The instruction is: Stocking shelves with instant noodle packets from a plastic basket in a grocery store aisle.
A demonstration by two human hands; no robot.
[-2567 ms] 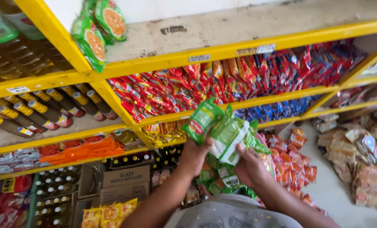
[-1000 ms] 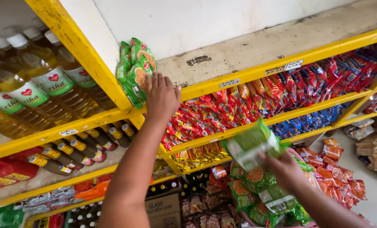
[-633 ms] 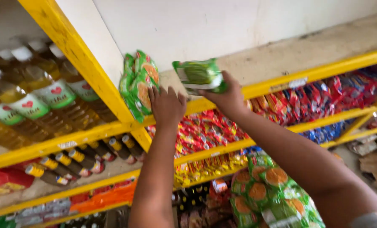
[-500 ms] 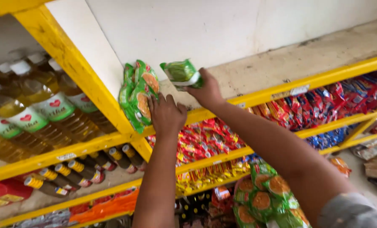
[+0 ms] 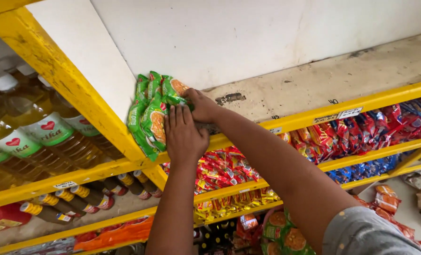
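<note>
Green noodle packets (image 5: 155, 111), yellow shelf (image 5: 314, 115), both hands pressing

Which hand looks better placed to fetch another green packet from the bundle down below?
Probably the right hand: its arm passes directly over the lower green packets, while the left hand lies flat against the shelved packets.

Even, soft daylight; bright overall. White wall (image 5: 248, 33) near overexposed, no hard glare. Faint shadow under hands on shelf (image 5: 324, 85). Bottles (image 5: 36, 127) at left edge slightly soft. Wide-angle bowing of shelf lines. Focus otherwise sharp.
</note>
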